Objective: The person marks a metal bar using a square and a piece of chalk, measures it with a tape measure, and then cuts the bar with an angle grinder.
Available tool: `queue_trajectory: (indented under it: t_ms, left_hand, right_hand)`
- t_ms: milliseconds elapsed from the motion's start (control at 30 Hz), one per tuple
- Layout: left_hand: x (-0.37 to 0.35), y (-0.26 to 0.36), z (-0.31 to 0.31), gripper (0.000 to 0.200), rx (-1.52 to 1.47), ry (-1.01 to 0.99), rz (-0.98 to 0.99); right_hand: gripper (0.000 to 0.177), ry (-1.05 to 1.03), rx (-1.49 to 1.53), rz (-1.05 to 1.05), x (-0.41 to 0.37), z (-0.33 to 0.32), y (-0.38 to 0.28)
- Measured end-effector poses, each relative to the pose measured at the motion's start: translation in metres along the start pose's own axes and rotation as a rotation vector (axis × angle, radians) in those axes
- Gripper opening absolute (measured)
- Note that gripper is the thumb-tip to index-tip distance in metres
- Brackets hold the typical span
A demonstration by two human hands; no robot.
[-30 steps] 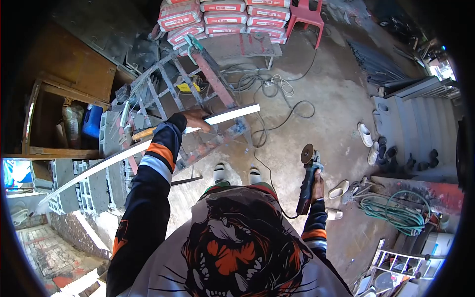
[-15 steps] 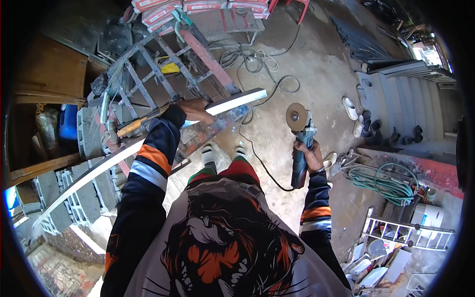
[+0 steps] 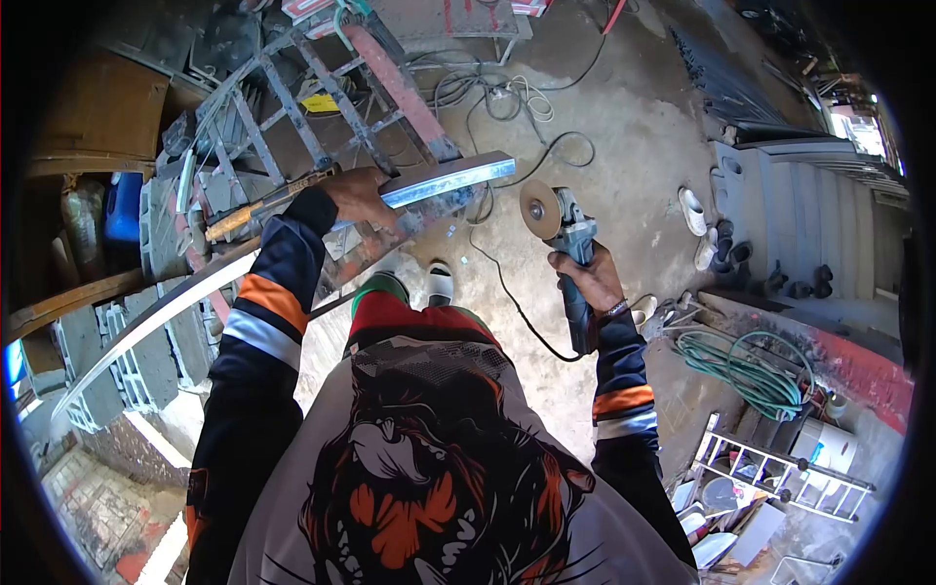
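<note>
My left hand is closed around a long, shiny metal bar near its far end. The bar runs back past my left sleeve to the lower left and lies across a metal frame. Close by my left wrist is a long tool with a yellowish-brown handle; its far end is hidden. In my right hand is an angle grinder, held upright by its body, fingers wrapped round it. Its round disc faces up, to the right of the bar's end and apart from it.
A black cord trails from the grinder over the concrete floor, with more coiled cables ahead. Concrete blocks stand at left. Shoes, steps, a coiled green hose and a small ladder are at right.
The grinder has come left and slightly up, closer to the bar's end, and its disc has turned a little. The view has shifted, and my feet have moved apart from where they stood.
</note>
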State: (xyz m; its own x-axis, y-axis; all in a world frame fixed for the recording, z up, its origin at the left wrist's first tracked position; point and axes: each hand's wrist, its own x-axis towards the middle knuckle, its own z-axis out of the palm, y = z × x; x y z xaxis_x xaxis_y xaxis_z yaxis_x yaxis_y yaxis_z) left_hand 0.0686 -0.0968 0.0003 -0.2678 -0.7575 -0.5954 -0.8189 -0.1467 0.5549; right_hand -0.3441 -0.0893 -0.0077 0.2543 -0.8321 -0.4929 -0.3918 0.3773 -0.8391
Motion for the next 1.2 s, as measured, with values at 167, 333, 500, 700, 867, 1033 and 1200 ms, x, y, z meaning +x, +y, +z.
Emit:
queue_trajectory:
  t_ms: [167,333,500,700,867,1033,1200]
  left_hand:
    - [-0.001,0.004,-0.006,0.055,-0.097,-0.035,-0.013]
    - [-0.005,0.011,-0.016,0.046,-0.057,-0.049,-0.028]
    - [-0.004,0.010,-0.017,0.044,-0.136,-0.082,-0.010]
    - [0.000,0.004,-0.012,0.045,-0.159,-0.064,0.017]
    - [0.000,0.003,-0.013,0.042,-0.197,-0.092,0.048]
    - [-0.001,0.005,-0.013,0.040,-0.182,-0.074,0.020]
    - [-0.001,0.001,-0.012,0.042,-0.213,-0.065,0.077]
  right_hand:
    - [0.032,-0.036,-0.023,-0.057,0.008,0.000,0.002]
    - [0.029,-0.039,-0.090,-0.023,0.010,0.003,-0.015]
    - [0.031,-0.051,-0.076,-0.007,0.015,0.000,-0.019]
    - [0.035,-0.040,-0.156,-0.029,0.023,0.001,-0.025]
    - [0.035,-0.048,-0.159,0.005,0.024,0.003,-0.033]
    - [0.034,-0.062,-0.155,0.068,0.021,0.005,-0.044]
    - [0.033,-0.054,-0.159,0.093,0.023,0.006,-0.051]
